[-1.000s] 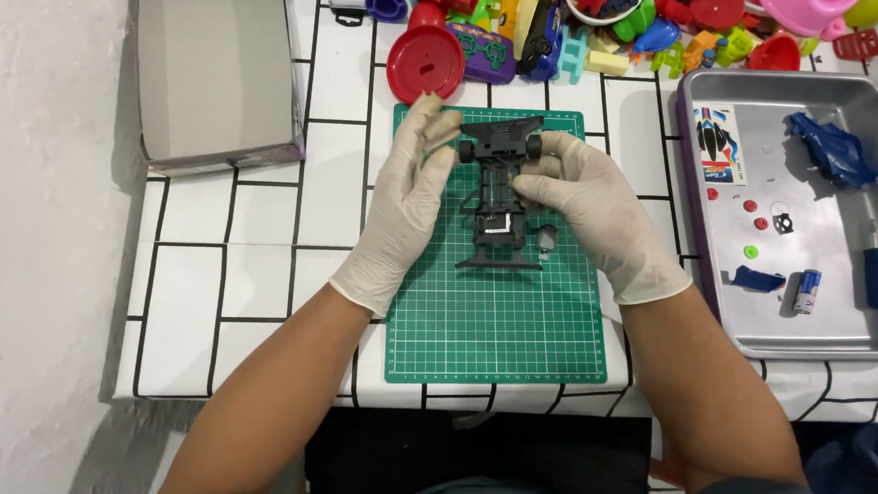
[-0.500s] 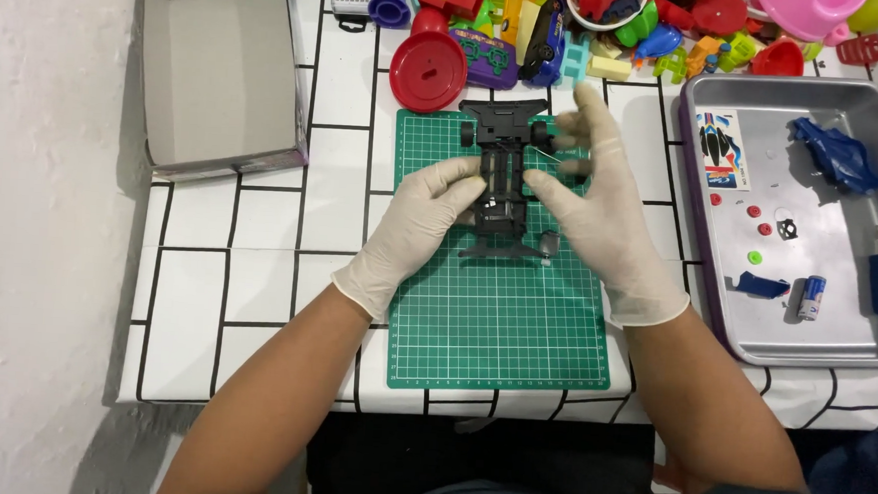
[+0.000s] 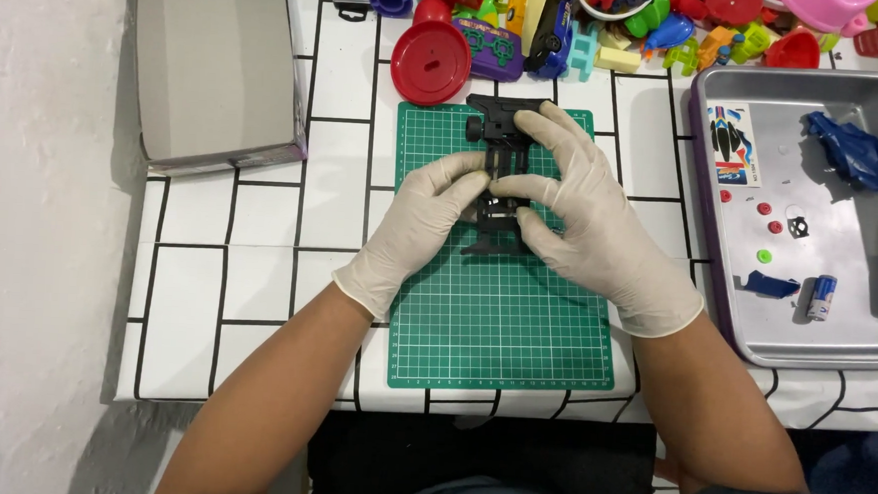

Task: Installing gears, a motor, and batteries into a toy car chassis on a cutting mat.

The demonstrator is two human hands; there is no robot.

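Note:
A black toy car chassis (image 3: 505, 155) lies lengthwise on the upper half of a green cutting mat (image 3: 501, 310). Both my hands wear white gloves. My left hand (image 3: 422, 221) grips the chassis from the left at its middle. My right hand (image 3: 581, 209) covers its right side, with the fingers pinching the middle and rear part. One small black wheel shows at the chassis's far left corner. The rear of the chassis is partly hidden under my fingers.
A metal tray (image 3: 844, 343) at the right holds a blue car body (image 3: 853, 148), a sticker sheet, small round parts and a battery (image 3: 822, 297). An open grey cardboard box (image 3: 213, 60) stands at the far left. A red lid (image 3: 431, 63) and several colourful toys lie along the far edge.
My hands and the chassis have shifted slightly toward me on the mat. My left hand has slid from the front of the chassis down to its middle.

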